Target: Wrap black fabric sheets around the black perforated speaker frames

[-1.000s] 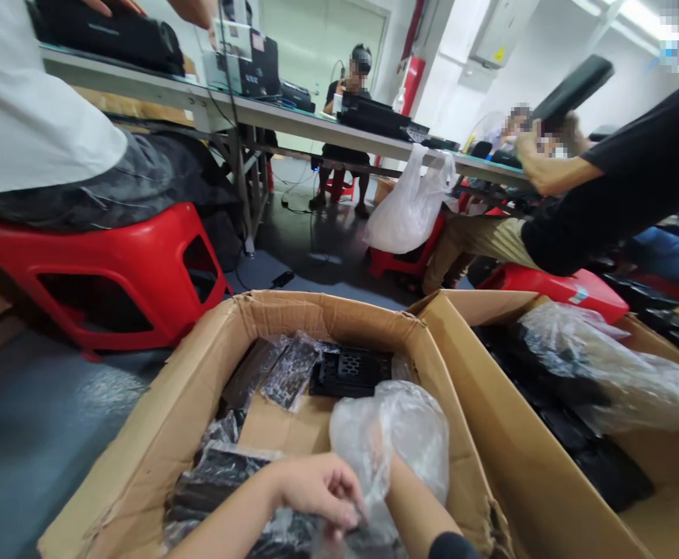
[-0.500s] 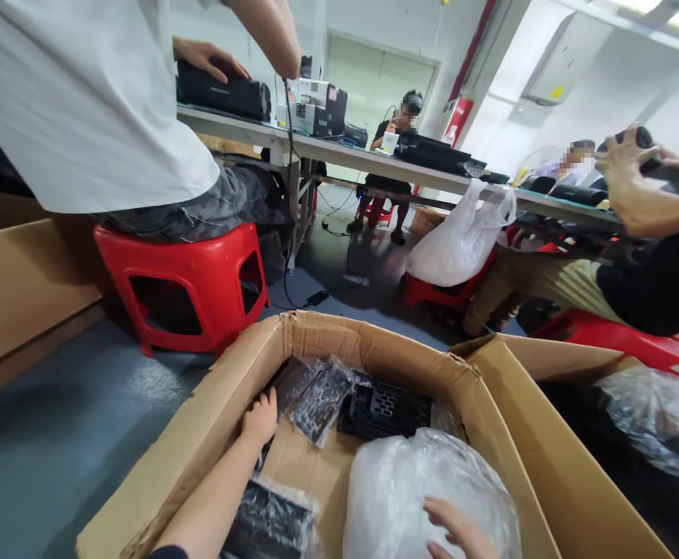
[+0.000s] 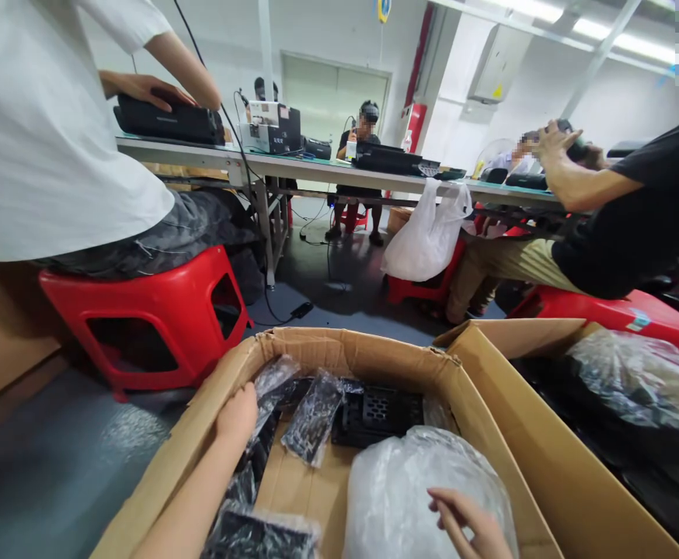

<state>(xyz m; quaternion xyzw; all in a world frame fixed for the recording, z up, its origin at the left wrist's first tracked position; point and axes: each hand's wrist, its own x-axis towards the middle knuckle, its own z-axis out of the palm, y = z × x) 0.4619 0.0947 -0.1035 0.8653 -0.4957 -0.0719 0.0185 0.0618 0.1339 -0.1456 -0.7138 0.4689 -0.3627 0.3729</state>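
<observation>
At the left wall of an open cardboard box (image 3: 345, 341), my left hand (image 3: 239, 415) is closed at the end of a clear-plastic-wrapped dark part (image 3: 274, 380); its fingertips are partly hidden. My right hand (image 3: 471, 522) is in front of a large bundle of whitish plastic (image 3: 398, 489), fingers loosely apart and nothing in them. Whether it touches the plastic I cannot tell. Inside the box lie another wrapped black part (image 3: 315, 417), a black part with a honeycomb grille (image 3: 383, 411), and a wrapped black piece (image 3: 261, 536) close to me.
A second cardboard box (image 3: 526, 419) with plastic-covered black parts stands to the right. On a red stool (image 3: 147, 326) at left sits a person in a white shirt (image 3: 65, 140). Beyond is a long worktable (image 3: 316, 165); a person in black (image 3: 636, 202) sits right.
My left hand has moved left and closed, and the wrapped part beside it has shifted left. My right hand's fingers have drawn closer together. The view has turned slightly right.
</observation>
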